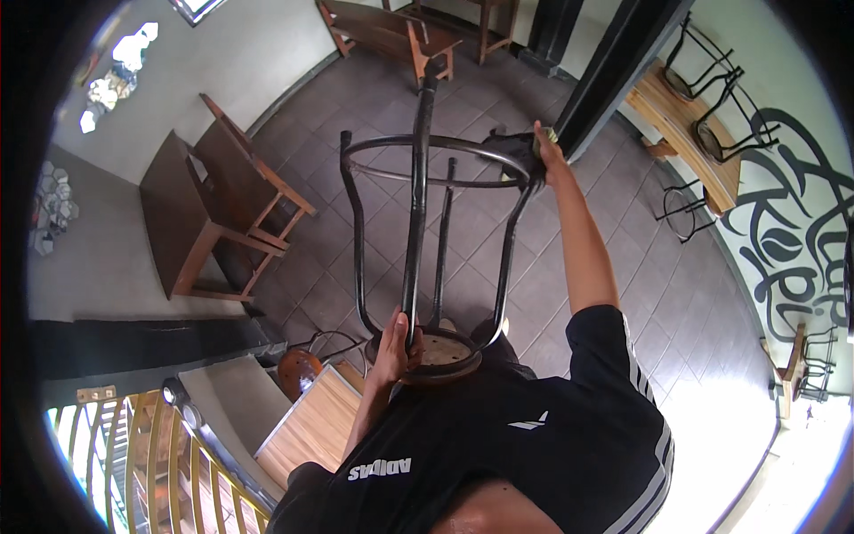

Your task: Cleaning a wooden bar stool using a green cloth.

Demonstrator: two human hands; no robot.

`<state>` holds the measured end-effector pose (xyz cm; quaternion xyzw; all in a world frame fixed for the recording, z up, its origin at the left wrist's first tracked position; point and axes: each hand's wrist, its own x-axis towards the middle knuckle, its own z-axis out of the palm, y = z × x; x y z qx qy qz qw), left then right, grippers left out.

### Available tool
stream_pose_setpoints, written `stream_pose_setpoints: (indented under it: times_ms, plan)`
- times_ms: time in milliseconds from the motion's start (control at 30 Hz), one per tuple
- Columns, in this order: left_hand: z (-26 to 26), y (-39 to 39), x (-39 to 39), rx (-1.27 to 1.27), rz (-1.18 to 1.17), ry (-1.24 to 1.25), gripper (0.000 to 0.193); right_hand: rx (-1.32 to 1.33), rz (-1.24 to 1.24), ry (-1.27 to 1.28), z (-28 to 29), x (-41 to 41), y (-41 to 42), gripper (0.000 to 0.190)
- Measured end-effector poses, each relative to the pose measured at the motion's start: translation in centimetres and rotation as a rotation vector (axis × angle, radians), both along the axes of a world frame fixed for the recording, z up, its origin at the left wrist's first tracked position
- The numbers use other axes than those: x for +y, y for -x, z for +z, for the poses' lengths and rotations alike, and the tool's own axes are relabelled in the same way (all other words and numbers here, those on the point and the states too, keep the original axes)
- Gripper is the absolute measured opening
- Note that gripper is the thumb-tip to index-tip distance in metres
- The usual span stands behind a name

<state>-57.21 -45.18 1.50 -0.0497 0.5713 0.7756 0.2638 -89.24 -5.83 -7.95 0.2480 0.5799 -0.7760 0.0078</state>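
A metal stool with black tubular legs (415,220) is held before my body, its round seat (444,352) close to my waist and its leg ends pointing away. The ring brace (380,141) joins the legs near their far ends. My left hand (393,354) is closed around one leg just by the seat. Out at arm's length, my right hand (550,157) has a dark cloth (520,152) with a pale yellowish part, pressed at the ring and a leg on the right. The cloth hides that leg's end.
Dark wooden benches (233,173) stand by the left wall, and another bench (380,33) is at the far side. A black post (614,67) rises beyond my right hand. Upturned stools (717,127) rest on a wooden table (667,110). Left of me are a wood-topped surface (313,420) and yellow railing (173,460).
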Motion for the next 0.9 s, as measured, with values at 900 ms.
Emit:
stream_pose_setpoints:
  times_ms: [900]
  plan:
    - [-2.2,-0.1,-0.3,-0.106,0.099,-0.087,0.047,-0.061,0.078,0.191,-3.9,-12.5,-31.9,0.049]
